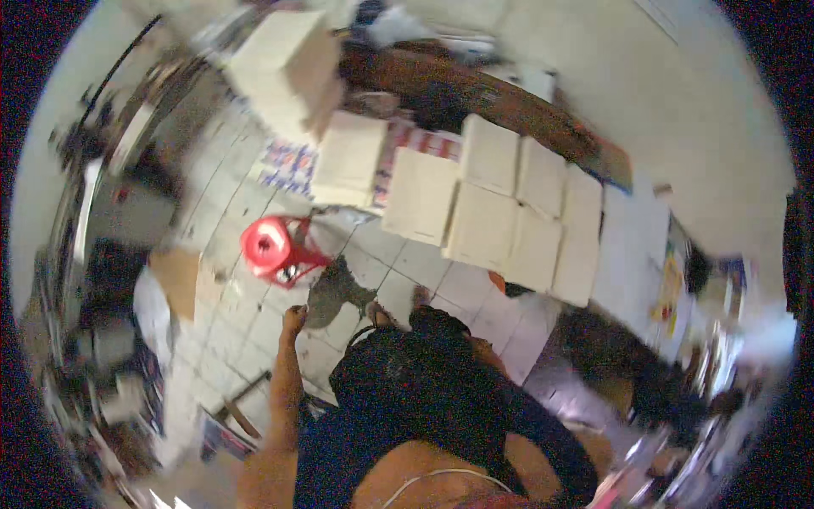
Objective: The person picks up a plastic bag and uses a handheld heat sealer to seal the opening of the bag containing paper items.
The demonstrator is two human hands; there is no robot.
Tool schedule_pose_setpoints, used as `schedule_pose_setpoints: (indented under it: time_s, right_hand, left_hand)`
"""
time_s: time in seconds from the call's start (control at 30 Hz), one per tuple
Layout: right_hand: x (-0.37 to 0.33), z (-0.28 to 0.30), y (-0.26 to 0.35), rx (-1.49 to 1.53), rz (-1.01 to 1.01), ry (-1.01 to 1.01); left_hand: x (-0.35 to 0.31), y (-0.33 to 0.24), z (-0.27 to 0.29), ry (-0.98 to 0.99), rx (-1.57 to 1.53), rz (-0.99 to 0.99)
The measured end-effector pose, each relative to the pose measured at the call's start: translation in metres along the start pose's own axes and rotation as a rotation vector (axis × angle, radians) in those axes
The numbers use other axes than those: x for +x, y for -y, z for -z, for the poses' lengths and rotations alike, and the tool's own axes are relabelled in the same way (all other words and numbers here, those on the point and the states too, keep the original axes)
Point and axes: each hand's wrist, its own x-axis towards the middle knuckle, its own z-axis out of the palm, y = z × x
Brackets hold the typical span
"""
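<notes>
Head view: L arm (287, 382) hangs fairly straight, elbow side low, wrist end up, w/ L hand (294, 318) just below the red stool (273, 246), apart from it. Hand's small & blurry; fingers look curled in, but can't tell for sure if they're spread, pressed tog. or pinching smth. R hand: can't tell its state; only a bare bit of limb (492, 356) shows at the edge of the dark shorts (390, 365), right of & below the stool, could be hand or forearm.

Stool's plastic, glossy, w/ round top, dark centre hole & splayed legs; a silvery round thing (288, 273) shows at its lower side. It stands on pale square floor tiles (246, 335), w/ dark grout lines. Irregular dark patch (331, 293) on tiles right below stool. Flat brown piece (175, 280), cardboard-like, left of stool. Cream rectangular stacks (420, 195), flat-topped, sharp-cornered, sit in rows right of & above stool; taller cream block (280, 68) straight above it.

Labels: patterned sheet (288, 165) above stool has blue & red print, too blurred to read. Yellow-marked item (670, 293) far right of stool, also unreadable.
</notes>
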Motion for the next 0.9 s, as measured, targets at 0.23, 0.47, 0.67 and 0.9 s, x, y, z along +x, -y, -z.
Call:
schedule_pose_setpoints:
  time_s: [0.23, 0.47, 0.67, 0.9]
  right_hand:
    - [0.115, -0.015, -0.068, -0.382, 0.599, -0.138]
    - [0.135, -0.049, 0.228, -0.634, 0.373, 0.084]
    - [0.206, -0.145, 0.304, -0.471, 0.388, 0.193]
    - [0.197, -0.284, 0.437, -0.468, 0.244, 0.335]
  left_hand:
    - [0.026, -0.096, 0.030, -0.152, -0.571, -0.081]
    - [-0.134, 0.071, -0.045, -0.083, -0.183, 0.427]
    - [-0.249, 0.114, -0.099, -0.119, -0.215, 0.664]
    - [-0.243, 0.223, -0.036, -0.344, 0.138, 0.409]
